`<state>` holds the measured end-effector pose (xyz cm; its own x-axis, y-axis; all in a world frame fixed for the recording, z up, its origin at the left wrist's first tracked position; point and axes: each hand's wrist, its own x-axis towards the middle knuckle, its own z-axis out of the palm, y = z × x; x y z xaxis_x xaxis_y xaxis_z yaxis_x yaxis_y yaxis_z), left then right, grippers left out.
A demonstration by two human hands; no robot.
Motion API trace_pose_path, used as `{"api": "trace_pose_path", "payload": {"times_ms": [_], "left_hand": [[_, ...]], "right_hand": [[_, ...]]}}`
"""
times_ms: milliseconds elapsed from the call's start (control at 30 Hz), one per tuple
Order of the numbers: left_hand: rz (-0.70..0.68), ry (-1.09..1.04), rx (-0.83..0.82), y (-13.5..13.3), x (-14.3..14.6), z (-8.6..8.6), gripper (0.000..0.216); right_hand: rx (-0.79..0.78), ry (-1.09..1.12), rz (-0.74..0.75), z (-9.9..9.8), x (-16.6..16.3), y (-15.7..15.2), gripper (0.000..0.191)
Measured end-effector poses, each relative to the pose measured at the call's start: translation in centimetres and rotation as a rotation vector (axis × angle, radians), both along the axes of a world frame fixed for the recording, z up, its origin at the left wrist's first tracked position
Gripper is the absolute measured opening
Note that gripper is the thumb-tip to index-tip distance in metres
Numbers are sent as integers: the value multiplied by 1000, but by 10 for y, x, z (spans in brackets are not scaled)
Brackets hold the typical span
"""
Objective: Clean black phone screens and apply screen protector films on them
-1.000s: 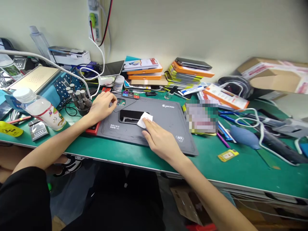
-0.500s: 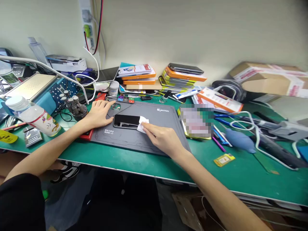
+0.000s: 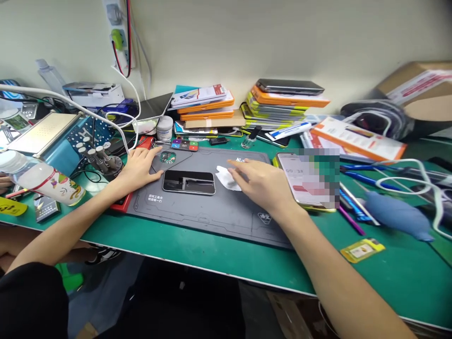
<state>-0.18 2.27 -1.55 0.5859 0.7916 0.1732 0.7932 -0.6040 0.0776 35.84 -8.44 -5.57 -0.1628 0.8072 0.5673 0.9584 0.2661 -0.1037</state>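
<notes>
A smartphone [image 3: 189, 182] with a dark, shiny screen lies face up on the grey work mat [image 3: 212, 212]. My left hand [image 3: 141, 168] rests over the mat's red left end with its fingers spread, its thumb tip close to the phone's upper left corner. A crumpled white wipe [image 3: 226, 178] lies on the mat just right of the phone. Over the wipe's right side is my right hand [image 3: 259, 181], fingers stretched out and apart; whether it still touches the wipe I cannot tell.
A second phone [image 3: 296, 181], partly pixelated, lies right of the mat. Beyond are a blue air blower [image 3: 397, 212] and a yellow lighter [image 3: 363, 249]. At left stand a drink bottle [image 3: 45, 181] and a screwdriver holder [image 3: 102, 162]. Stacked boxes [image 3: 208, 103] line the wall.
My right hand has moved right, off the phone, and its fingers have opened. The wipe has come off the phone onto the mat. My left hand keeps its place; the view has shifted.
</notes>
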Motion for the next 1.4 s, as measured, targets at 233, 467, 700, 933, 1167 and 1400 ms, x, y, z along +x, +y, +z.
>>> {"api": "trace_pose_path", "payload": {"times_ms": [233,467,700,933,1167,1400], "left_hand": [[-177,-188,13,-4,-4,5,82],[-256,-484,-210,-1,-6,10,61],[-161,-575,-604,-2,-5,12,67],[50,-1051,-784,4,-4,24,66],[28,-1093,-1054,-2,-7,35,69],[-116,-994,-1182,-15,-1,23,60]], "right_hand": [[-15,128,26,3,-3,3,46],[-59,208,51,-2,-11,2,50],[-32,223,70,1,-11,3,48],[-39,278,79,3,-14,1,47],[-240,726,116,15,-34,-15,49],[-337,910,224,17,-43,-20,53]]}}
